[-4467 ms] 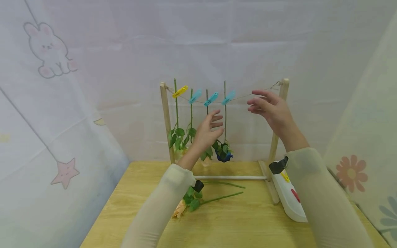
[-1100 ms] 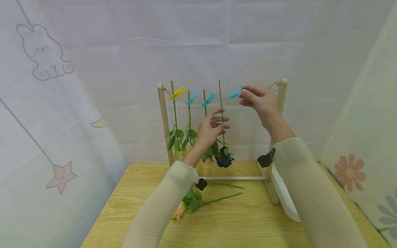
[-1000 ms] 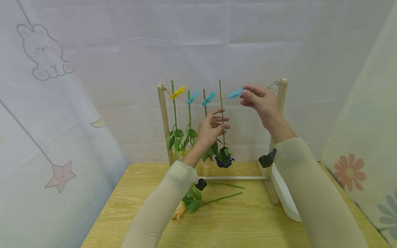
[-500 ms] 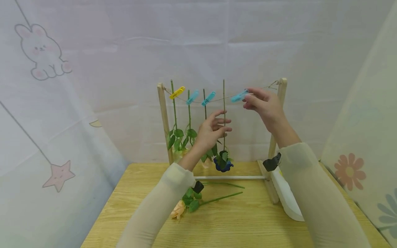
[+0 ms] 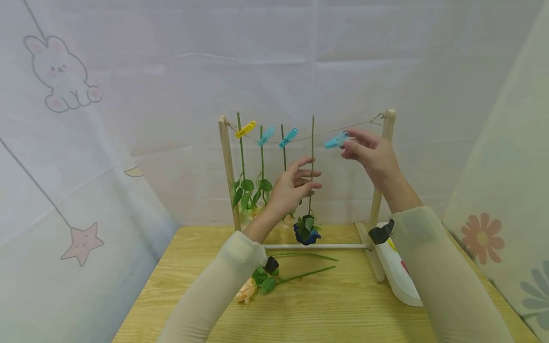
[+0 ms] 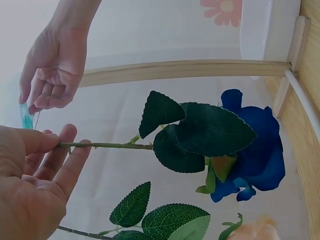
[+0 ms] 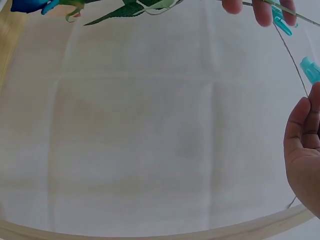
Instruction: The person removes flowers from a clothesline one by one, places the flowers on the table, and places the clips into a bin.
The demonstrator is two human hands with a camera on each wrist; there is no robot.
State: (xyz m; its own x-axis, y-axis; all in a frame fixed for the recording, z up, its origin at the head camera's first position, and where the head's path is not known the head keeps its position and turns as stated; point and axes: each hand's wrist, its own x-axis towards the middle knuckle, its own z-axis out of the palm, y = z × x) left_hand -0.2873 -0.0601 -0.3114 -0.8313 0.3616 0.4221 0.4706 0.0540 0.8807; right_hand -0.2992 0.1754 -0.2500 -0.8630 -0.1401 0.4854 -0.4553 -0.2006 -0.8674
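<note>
The blue rose (image 5: 306, 233) points bloom-down, stem (image 5: 312, 143) nearly upright, pinched in the left hand (image 5: 293, 186); the right hand (image 5: 374, 155) pinches a blue peg (image 5: 336, 141) slanting down toward the stem.

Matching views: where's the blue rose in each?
Head: blue rose below centre, slightly right.
Left wrist: blue rose right of centre, large.
Right wrist: blue rose in the top-left corner, cut off by the top edge.
Shared landmark: the light-blue clip pinched in the right hand, visible in all three.
</note>
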